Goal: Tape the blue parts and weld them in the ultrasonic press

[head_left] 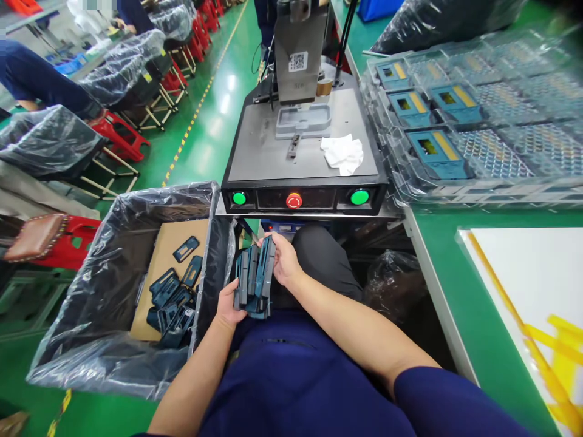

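Over my lap I hold a stack of dark blue-grey plastic frames [255, 276] between both hands. My left hand [228, 303] grips the stack's lower left side, its thumb on the near face. My right hand [283, 261] is closed round the upper right side, its fingers partly hidden behind the parts. To the left, similar loose frames [170, 303] lie on cardboard in a bin lined with clear plastic [113, 261]. In front of me stands a press machine [298, 67] with a grey fixture [303, 119] on its metal plate.
A white cloth [342, 154] lies on the press plate, above green buttons [359, 196] and a red button [294, 200]. A clear tray [492, 188] with several blue parts sits right on the green table [437, 243]. Stools and seated people are at left.
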Motion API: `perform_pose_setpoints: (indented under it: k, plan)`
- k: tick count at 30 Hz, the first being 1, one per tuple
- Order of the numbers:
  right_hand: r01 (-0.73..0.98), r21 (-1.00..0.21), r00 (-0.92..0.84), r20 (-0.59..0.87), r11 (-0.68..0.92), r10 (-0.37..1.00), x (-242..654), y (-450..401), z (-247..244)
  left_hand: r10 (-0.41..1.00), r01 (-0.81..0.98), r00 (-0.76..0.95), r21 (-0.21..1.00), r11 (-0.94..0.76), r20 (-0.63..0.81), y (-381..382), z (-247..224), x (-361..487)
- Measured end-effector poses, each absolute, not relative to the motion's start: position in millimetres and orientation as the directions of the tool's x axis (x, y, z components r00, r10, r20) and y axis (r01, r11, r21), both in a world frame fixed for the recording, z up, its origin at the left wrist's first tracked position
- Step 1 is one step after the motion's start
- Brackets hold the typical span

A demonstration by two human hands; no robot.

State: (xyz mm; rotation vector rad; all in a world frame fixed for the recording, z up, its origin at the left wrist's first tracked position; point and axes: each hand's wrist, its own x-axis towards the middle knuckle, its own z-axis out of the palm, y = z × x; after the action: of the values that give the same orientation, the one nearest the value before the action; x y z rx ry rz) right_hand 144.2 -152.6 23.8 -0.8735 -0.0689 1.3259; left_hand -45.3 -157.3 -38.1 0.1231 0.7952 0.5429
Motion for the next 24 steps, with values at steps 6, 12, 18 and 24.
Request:
perform_pose_setpoints:
  k: [6, 12, 18, 24]
  plan:
    - [-0.786, -0.617, 0.337, -0.490, -0.046, 0.804, 146, -153, 33, 0.542, -0.435, 0.478, 0.349, 0.830, -0.691, -157, -39, -53]
    - [-0.785, -0.617, 0.354, -0.533, -0.066, 0.769, 148, -153, 36, 0.576, -0.465, 0.433, 0.376, 0.801, -0.693, -156, -37, -68]
    - [-0.762, -0.642, 0.369, -0.531, -0.079, 0.762, 146, -155, 33, 0.598, -0.492, 0.483, 0.367, 0.790, -0.639, -151, -35, -78]
    - [-0.768, -0.632, 0.355, -0.556, -0.105, 0.752, 146, -156, 30, 0.622, -0.493, 0.541, 0.386, 0.780, -0.566, -150, -33, -76]
